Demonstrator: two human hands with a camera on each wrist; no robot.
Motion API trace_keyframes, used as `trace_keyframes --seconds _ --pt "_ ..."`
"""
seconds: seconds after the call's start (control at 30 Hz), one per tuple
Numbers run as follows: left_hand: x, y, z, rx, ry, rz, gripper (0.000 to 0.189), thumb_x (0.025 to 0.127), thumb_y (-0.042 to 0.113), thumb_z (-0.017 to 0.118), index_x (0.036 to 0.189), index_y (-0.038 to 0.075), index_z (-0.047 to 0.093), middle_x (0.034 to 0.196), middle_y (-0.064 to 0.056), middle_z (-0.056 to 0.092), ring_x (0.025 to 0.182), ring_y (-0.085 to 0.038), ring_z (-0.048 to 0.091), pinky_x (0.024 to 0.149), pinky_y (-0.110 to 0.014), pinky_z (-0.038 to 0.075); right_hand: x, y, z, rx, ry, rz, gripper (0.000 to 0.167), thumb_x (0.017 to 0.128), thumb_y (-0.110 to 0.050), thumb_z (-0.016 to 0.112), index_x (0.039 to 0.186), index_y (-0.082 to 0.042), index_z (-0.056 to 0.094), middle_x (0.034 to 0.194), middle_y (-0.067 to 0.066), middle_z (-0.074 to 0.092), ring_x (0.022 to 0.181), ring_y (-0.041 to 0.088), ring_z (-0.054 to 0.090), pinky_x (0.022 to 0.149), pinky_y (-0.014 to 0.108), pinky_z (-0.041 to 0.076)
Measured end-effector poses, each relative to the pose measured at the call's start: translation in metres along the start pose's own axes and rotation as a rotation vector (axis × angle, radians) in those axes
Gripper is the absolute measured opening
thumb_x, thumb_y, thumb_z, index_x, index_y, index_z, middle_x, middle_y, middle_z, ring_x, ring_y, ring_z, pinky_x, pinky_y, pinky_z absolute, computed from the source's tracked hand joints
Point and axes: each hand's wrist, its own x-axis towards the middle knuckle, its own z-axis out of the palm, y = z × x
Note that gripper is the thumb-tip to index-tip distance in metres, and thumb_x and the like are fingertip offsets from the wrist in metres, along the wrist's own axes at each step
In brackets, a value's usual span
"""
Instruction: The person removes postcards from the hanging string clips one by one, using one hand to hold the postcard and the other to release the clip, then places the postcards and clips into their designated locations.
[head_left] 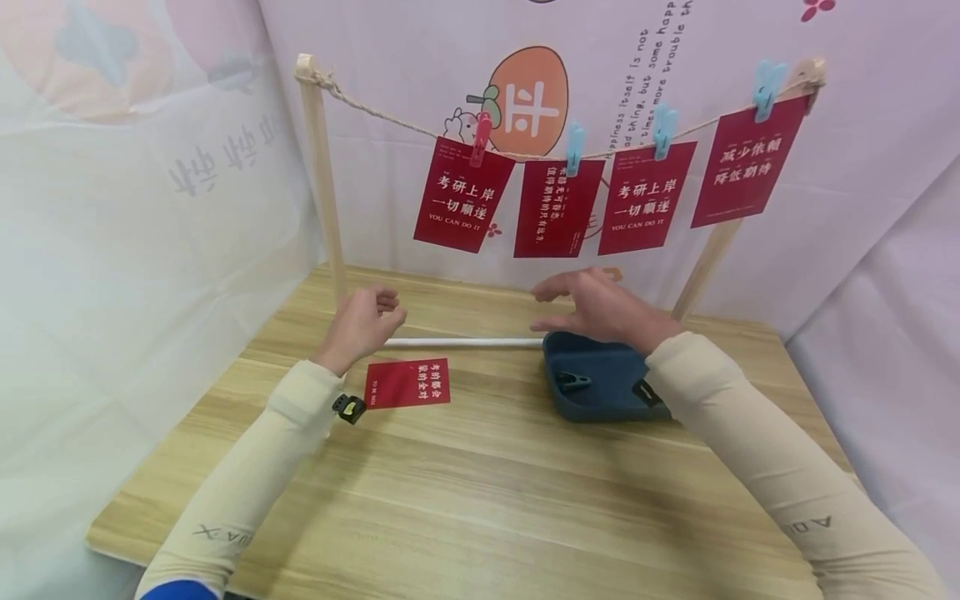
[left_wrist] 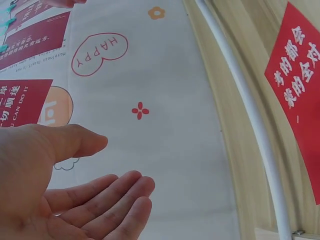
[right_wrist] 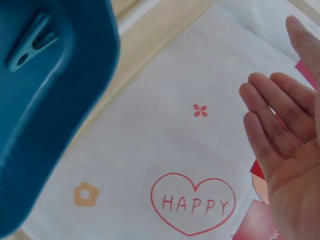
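Both hands are raised over the table and hold nothing. My left hand (head_left: 362, 327) hovers just above a red card (head_left: 397, 385) with white lettering that lies on the table; the left wrist view shows its palm (left_wrist: 30, 170) with thumb apart from loosely bent fingers. My right hand (head_left: 603, 307) is over the back of a blue tray (head_left: 600, 410), fingers extended toward the left. In the right wrist view its palm (right_wrist: 295, 165) faces the camera, bare. A dark clothespin (head_left: 574, 382) lies in the tray, and another (head_left: 645, 392) sits partly behind the right sleeve.
Several red cards (head_left: 459, 229) hang from a twine line (head_left: 390, 121) by one pink clothespin (head_left: 481, 140) and blue clothespins (head_left: 574, 150). Wooden posts (head_left: 324, 183) carry the line at both ends. A white rod (head_left: 465, 342) runs along the table between them. Printed cloth (head_left: 375, 50) encloses the back.
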Motion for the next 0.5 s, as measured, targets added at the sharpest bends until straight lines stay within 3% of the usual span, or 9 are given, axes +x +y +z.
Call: trace_keyframes --seconds 0.5 --pt "0.01 0.016 -0.006 -0.094 0.108 0.051 0.042 0.101 0.017 0.065 0.134 -0.009 0.063 0.129 -0.026 0.072 0.122 -0.04 0.07 0.109 -0.049 0.056 0.005 -0.014 -0.014 0.066 0.199 0.02 0.058 0.086 -0.036 0.089 0.136 -0.013 0.071 0.131 0.01 0.076 0.121 0.031 0.073 0.103 0.053 0.059"
